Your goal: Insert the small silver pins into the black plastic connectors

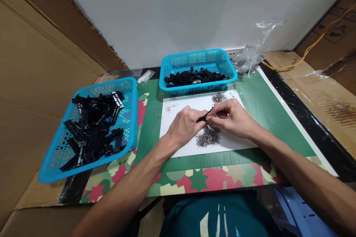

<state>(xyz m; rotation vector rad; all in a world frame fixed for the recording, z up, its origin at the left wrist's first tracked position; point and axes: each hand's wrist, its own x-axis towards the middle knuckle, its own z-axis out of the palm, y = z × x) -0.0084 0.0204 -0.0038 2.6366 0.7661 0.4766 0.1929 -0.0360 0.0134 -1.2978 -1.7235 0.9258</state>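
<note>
My left hand (185, 125) is closed around a small black plastic part (204, 117) above the white sheet (178, 152). Its fingertips meet those of my right hand (233, 119), which pinches a thin, shiny metal tool (211, 117) whose tip reaches the black part. The tool's exact kind is too small to tell, and fingers cover much of both things. Just below my hands, a heap of tiny metal pieces (208, 137) lies on the sheet. A smaller heap of similar metal bits (219, 97) is behind my right hand.
To the left, a blue basket (135, 118) holds long black parts (97, 129). Another blue basket (198, 89) with smaller black pieces (194, 77) stands at the back. Clear plastic bags (247, 59) lie beside it. A yellow cable (306, 51) runs along the cardboard at right.
</note>
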